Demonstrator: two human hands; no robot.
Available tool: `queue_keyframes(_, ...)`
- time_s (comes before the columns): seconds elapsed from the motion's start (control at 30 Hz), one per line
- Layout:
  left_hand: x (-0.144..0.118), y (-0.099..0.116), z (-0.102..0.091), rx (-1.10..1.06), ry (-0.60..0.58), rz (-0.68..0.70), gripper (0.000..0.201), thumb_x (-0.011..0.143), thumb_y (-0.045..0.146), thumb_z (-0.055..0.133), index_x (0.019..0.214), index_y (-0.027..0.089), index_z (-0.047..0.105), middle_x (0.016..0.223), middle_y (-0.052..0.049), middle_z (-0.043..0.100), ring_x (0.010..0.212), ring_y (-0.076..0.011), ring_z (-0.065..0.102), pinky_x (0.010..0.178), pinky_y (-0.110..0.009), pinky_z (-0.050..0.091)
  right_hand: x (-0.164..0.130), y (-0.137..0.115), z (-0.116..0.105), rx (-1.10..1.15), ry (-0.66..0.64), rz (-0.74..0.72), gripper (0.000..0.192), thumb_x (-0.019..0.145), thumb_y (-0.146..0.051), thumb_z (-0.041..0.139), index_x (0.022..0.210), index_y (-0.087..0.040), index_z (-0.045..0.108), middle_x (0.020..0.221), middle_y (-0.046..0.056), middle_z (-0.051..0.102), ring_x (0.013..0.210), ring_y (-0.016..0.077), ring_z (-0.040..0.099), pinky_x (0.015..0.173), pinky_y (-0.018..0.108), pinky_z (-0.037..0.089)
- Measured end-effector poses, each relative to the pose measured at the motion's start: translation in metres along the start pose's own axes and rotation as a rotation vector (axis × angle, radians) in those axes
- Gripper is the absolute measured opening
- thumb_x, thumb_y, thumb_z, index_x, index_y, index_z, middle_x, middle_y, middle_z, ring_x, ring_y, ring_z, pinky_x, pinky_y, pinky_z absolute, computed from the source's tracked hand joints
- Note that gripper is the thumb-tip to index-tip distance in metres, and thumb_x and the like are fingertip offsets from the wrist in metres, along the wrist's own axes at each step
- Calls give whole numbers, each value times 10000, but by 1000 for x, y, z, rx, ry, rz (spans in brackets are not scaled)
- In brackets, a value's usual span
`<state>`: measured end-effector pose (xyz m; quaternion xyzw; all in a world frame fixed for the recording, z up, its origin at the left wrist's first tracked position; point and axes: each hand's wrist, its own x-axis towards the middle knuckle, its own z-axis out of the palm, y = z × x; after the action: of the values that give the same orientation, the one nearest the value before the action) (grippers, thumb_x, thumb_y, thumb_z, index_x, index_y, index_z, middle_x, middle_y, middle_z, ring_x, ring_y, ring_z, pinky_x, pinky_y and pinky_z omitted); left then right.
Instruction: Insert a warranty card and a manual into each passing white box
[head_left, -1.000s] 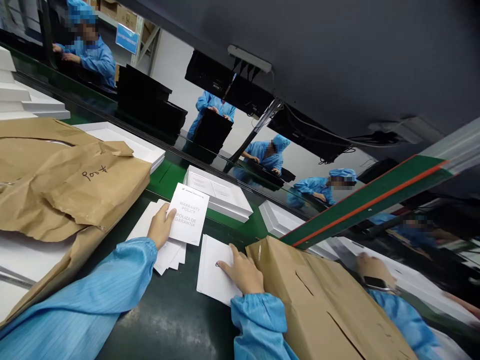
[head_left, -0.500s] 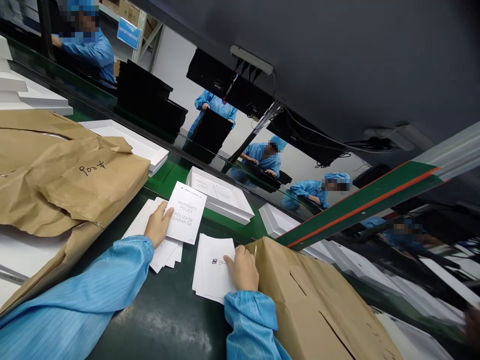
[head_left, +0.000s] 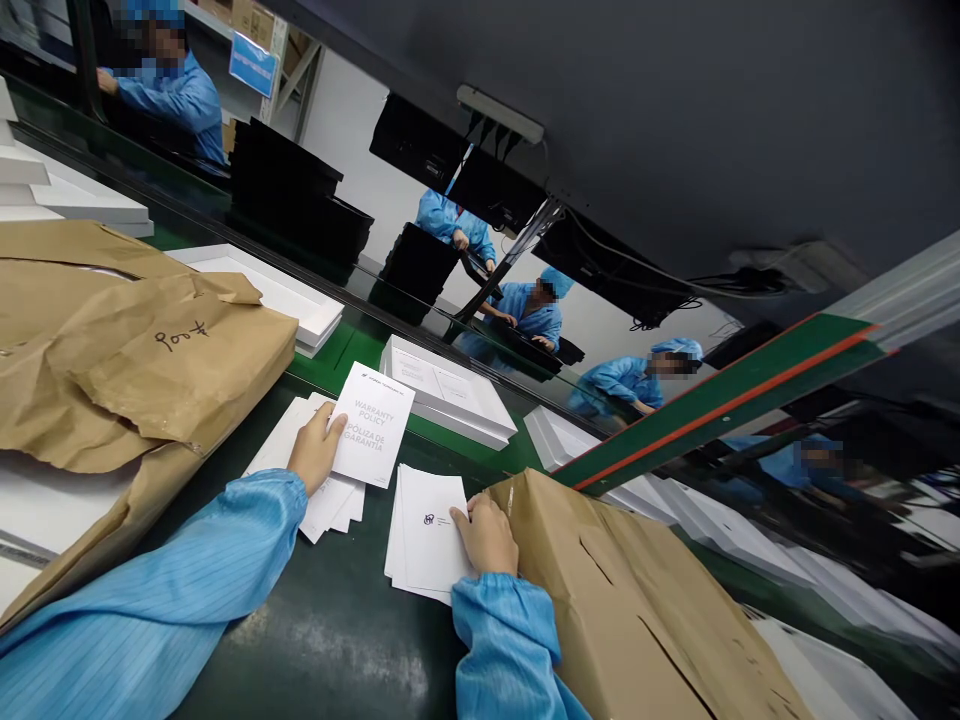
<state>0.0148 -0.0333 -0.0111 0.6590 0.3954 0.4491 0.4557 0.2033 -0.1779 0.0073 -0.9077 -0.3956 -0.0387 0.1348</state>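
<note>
left hand [head_left: 315, 452] clamps booklet [head_left: 375, 425]; right hand [head_left: 491, 538] at pile [head_left: 431, 550] edge, from here can't tell if fingers pinch. light thumb should avoid doubles.

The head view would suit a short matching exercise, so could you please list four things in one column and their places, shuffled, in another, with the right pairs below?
Things
1. Warranty leaflet
2. White papers with a black logo
3. Crumpled brown paper with handwriting
4. Power strip

Places
A. Near the top of the picture, overhead
B. At the right hand
C. Reaching the left edge of the picture
D. Held in the left hand

Right pairs
1-D
2-B
3-C
4-A
</note>
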Motion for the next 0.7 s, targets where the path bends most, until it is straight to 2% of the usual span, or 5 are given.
queue_keyframes(0.17,0,0,0,3,-3,-4,233,750,370,300,761,187,444,717,-14,567,668,-160,528,590,-249,383,4,6,3,110,-2,-3,106,638,-212,458,604,-220,358,616,32,508,670,231,497,555,324,336)
queue_keyframes(0.3,1,-1,0,20,3,2,236,751,370,298,762,187,446,720,-15,568,667,-159,528,593,-250,382,7,5,-5,256,56,-49,53,630,-219,447,652,-236,401,572,5,504,611,204,502,563,317,347)
queue_keyframes(0.53,0,-1,0,21,-2,1,227,755,368,291,742,190,430,710,-13,558,669,-161,528,590,-252,381,8,1,-34,509,273,-98,46,672,-307,454,632,-295,434,626,30,511,571,159,481,555,286,378)
queue_keyframes(0.7,1,1,-1,57,7,-16,206,762,348,284,750,195,421,706,-17,558,678,-171,534,595,-259,380,9,3,-35,637,501,-89,130,711,-340,400,719,-212,418,688,35,498,616,160,496,568,294,406)
